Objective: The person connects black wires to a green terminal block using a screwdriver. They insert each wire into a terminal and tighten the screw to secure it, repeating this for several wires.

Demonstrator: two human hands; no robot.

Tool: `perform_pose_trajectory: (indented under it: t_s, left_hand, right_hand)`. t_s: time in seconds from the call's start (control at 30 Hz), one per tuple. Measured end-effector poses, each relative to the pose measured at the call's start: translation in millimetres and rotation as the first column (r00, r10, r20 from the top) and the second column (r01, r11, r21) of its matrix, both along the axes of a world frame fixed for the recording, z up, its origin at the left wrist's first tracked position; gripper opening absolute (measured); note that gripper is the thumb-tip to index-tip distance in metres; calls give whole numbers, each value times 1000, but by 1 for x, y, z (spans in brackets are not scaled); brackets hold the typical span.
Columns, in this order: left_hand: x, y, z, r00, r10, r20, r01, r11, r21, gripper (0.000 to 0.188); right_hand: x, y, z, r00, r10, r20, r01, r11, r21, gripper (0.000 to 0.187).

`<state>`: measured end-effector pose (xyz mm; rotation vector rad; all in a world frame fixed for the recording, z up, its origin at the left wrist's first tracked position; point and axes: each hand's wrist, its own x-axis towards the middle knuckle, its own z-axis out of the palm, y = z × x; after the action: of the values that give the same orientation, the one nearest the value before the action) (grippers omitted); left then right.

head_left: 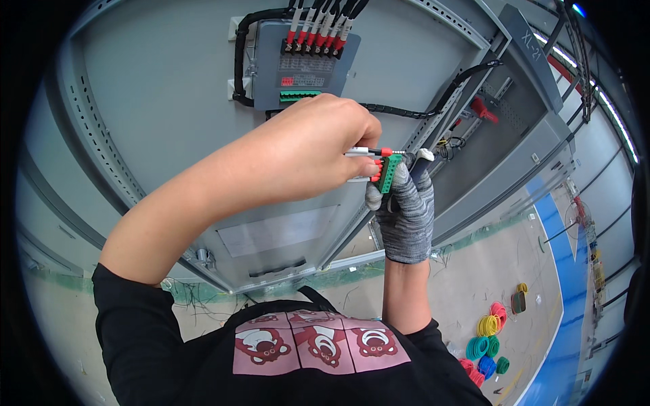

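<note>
My left hand [325, 145] is bare and reaches across in front of me. Its fingers pinch thin wires with white sleeves [359, 151] and red ends [386, 152], which meet a green terminal plug [388, 174]. My right hand [409, 210], in a grey knit glove with pale fingertips, grips that plug from the right side. A dark piece with a white tip [425, 155] shows by the gloved fingers; its kind is unclear. My left hand partly hides the wires and their run.
Behind the hands, a grey device [305, 61] with red-capped cables on top and a green socket strip [300, 95] is mounted on the cabinet panel [169, 88]. A black cable bundle [406, 111] runs right. Coloured wire coils [487, 325] lie on the floor at right.
</note>
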<state>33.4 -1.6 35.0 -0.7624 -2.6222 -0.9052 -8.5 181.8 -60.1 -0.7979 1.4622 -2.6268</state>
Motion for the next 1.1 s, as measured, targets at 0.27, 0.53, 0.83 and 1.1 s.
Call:
perform_pose_trajectory:
  t_s: [0.27, 0.53, 0.83, 1.1]
  left_hand:
    - [-7, 5, -9, 997, -36, -66, 39, 998, 44, 18]
    - [8, -1, -14, 937, -35, -348, 24, 999, -36, 29]
    - [52, -51, -19, 896, 48, -442, -38, 999, 30, 67]
    - [56, -63, -35, 823, -15, -568, 75, 994, 83, 32]
  right_hand:
    - [-5, 2, -6, 1000, -8, -24, 10, 998, 70, 27]
    - [4, -5, 6, 996, -75, 50, 76, 997, -21, 15]
    - [-1, 1, -6, 996, -50, 77, 54, 998, -39, 17]
    - [1, -3, -8, 998, -11, 58, 14, 999, -48, 19]
